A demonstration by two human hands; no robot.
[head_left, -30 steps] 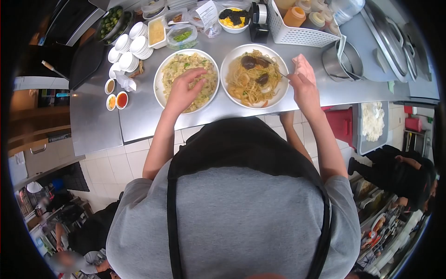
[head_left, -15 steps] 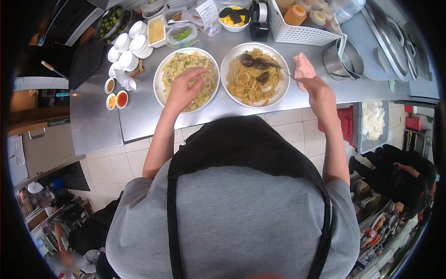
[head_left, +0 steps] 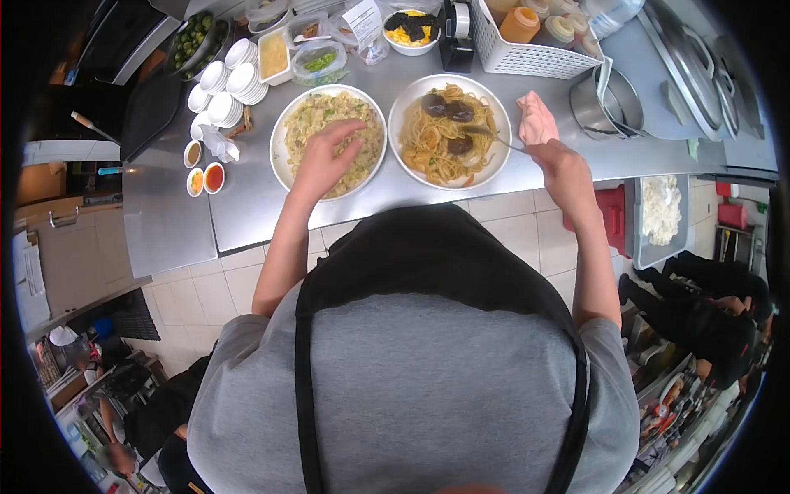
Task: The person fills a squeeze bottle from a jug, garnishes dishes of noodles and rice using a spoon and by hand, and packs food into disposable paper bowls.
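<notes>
My left hand (head_left: 329,156) hovers over the plate (head_left: 282,169) of fried rice (head_left: 362,136), fingers loosely curled and thumb apart, with nothing in it. Whether it touches the rice I cannot tell. In my right hand (head_left: 562,169) is the thin handle of a metal spoon (head_left: 512,146); its head reaches over the noodles (head_left: 432,152), beside the dark brown pieces (head_left: 459,146) on top. Those noodles fill a second white plate (head_left: 401,165) just right of the first. A crumpled pink cloth (head_left: 536,119) lies right behind my right hand.
Small sauce cups (head_left: 214,177) and stacked white dishes (head_left: 222,109) stand at left. Along the back are a bowl of yellow and black food (head_left: 411,31), a white basket of bottles (head_left: 527,62) and a metal pot (head_left: 621,103). Other people (head_left: 699,317) are in the lower corners.
My right hand and the spoon have shifted slightly left. The dark pieces on the noodles are now more spread out, one lying lower. My left hand stays put.
</notes>
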